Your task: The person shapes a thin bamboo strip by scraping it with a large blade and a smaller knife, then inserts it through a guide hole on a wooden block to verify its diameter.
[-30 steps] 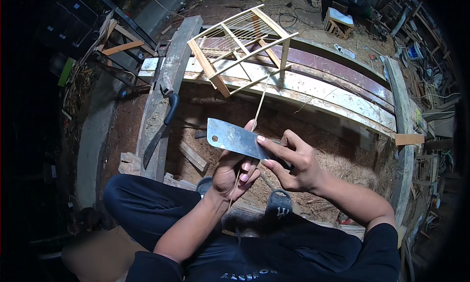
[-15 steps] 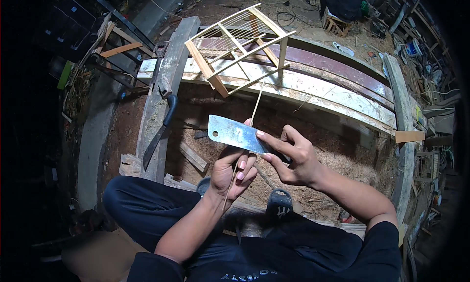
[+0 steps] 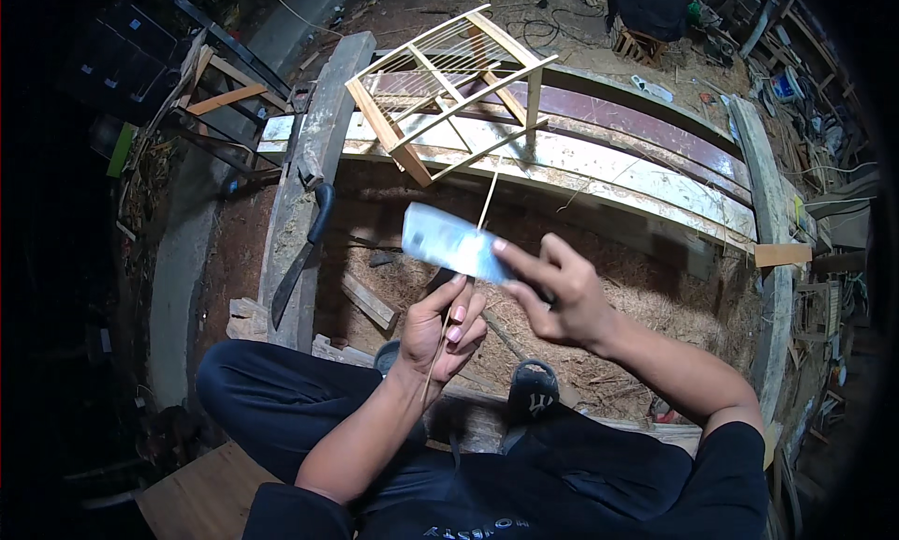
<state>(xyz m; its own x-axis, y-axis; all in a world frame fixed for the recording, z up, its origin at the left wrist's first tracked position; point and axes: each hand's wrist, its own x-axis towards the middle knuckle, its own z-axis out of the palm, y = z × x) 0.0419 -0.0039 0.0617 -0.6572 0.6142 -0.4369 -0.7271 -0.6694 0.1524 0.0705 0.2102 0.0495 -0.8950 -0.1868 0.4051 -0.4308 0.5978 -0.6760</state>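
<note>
Head view, looking down past my dark trousers (image 3: 290,385) to my two bare hands at the centre. My left hand (image 3: 443,332) is palm up, fingers curled round a thin pale stick (image 3: 488,203). The stick slants from beside my left wrist, up through my grip and behind a blade, and its far end points toward the bench. My right hand (image 3: 569,295) grips the right end of that broad, silvery blade (image 3: 440,240), index finger along its face and thumb below; the blade is blurred, and I cannot tell whether its edge touches the stick. Beyond my hands, a slatted wooden frame (image 3: 382,128) rests tilted on the bench, over a white plank (image 3: 609,175). To my left, a machete (image 3: 292,282) with a black handle lies along a weathered beam (image 3: 330,118). Below my hands, a wood block (image 3: 368,299) and pale shavings (image 3: 613,357) lie on the ground, near my dark sandal (image 3: 534,385).
</note>
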